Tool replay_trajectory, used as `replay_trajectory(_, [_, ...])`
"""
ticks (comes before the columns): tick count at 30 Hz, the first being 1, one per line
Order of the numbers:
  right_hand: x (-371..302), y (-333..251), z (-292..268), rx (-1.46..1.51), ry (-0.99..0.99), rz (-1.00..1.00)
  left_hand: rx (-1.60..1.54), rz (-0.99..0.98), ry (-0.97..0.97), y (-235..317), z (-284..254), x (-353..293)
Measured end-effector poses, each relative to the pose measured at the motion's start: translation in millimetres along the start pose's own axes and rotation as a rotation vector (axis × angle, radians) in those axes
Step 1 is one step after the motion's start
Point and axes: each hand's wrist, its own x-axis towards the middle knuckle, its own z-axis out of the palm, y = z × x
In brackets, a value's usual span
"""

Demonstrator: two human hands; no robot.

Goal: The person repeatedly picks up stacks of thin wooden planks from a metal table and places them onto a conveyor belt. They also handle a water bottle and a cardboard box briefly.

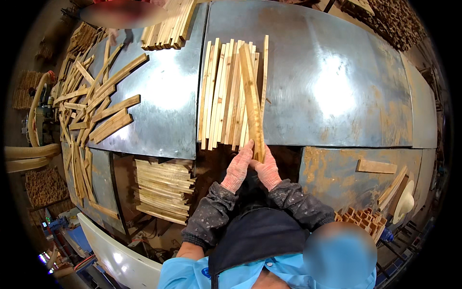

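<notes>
A long wooden strip [252, 96] is tilted up over a row of similar strips [222, 96] on the metal table. My left hand [238, 167], in a pinkish work glove, closes on the near end of the strip from its left side. On the other side of that same end, my right hand [267, 169], gloved alike, grips it with the thumb towards the left hand. One strip [265, 72] stands slightly apart at the right of the row. The far end of the held strip overlaps the row, and I cannot tell whether it touches.
Loose wood pieces [103, 103] lie heaped on the left of the metal table [298, 62]. Another person's bundle of strips [168, 26] is at the far left. Stacked strips [163, 190] sit below the table's near edge. A short board [376, 166] rests on the right side table.
</notes>
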Motion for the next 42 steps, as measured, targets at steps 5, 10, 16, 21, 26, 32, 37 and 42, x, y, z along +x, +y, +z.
replay_trajectory(5, [-5.0, -1.6, -39.5, -0.216, 0.16, -0.19, 0.435, 0.019, 0.386, -22.6, -37.9, 6.2])
replay_trajectory(10, [18.8, 13.9, -84.6, -0.469, 0.5, -0.16, 0.152, -0.343, 0.602, -41.0, -88.4, 30.2])
replay_trajectory(16, [37.8, 13.0, -108.7, -1.022, 0.465, 0.259, -0.284, -0.375, 0.724, -57.6, -84.0, 83.1])
replay_trajectory(21, [24.6, 6.2, -115.3, -0.993, 0.459, 0.131, -0.016, -0.353, 0.916, -51.9, -66.5, 89.0])
replay_trajectory(26, [10.8, 6.9, -132.5, -0.797, 0.568, 0.001, 0.138, -0.223, 0.984, -44.4, -44.5, 86.9])
replay_trajectory(32, [20.8, -8.1, -121.2, -0.593, 0.512, -0.128, 0.025, -0.162, 0.962, -36.3, -35.7, 80.2])
replay_trajectory(37, [47.0, -24.5, -74.2, -0.57, 0.315, -0.225, 0.007, -0.157, 0.858, -30.9, -15.6, 72.8])
replay_trajectory(42, [61.7, -30.2, -47.3, -0.597, 0.216, -0.129, 0.023, -0.237, 0.802, -27.1, -10.3, 71.2])
